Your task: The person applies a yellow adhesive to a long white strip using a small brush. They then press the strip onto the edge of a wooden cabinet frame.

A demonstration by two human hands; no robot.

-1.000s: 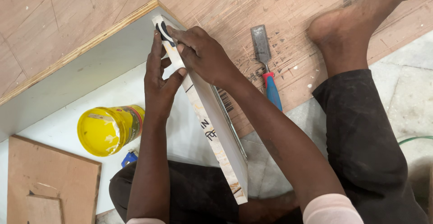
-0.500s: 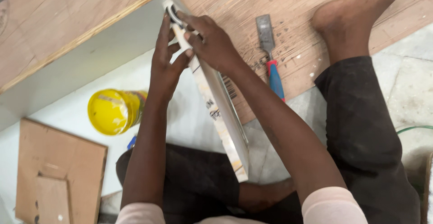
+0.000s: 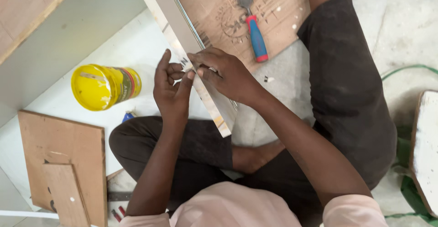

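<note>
A long narrow wooden strip (image 3: 169, 23) with a white laminate face runs from the top of the view down to my lap. My left hand (image 3: 169, 87) presses against its left edge about halfway down, fingers partly curled. My right hand (image 3: 224, 74) lies over the strip from the right, fingertips pinching its edge beside my left thumb. Both hands sit close together on the lower part of the strip.
A yellow-lidded can (image 3: 104, 86) lies on its side on the white board (image 3: 68, 39) to the left. A chisel with a blue and red handle (image 3: 255, 37) rests on plywood (image 3: 214, 12) at the top. Plywood offcuts (image 3: 64, 163) sit lower left. My legs are crossed beneath.
Both hands have slid down the strip from its far end toward its near half. The view has shifted, so the strip's far end now leaves the frame.
</note>
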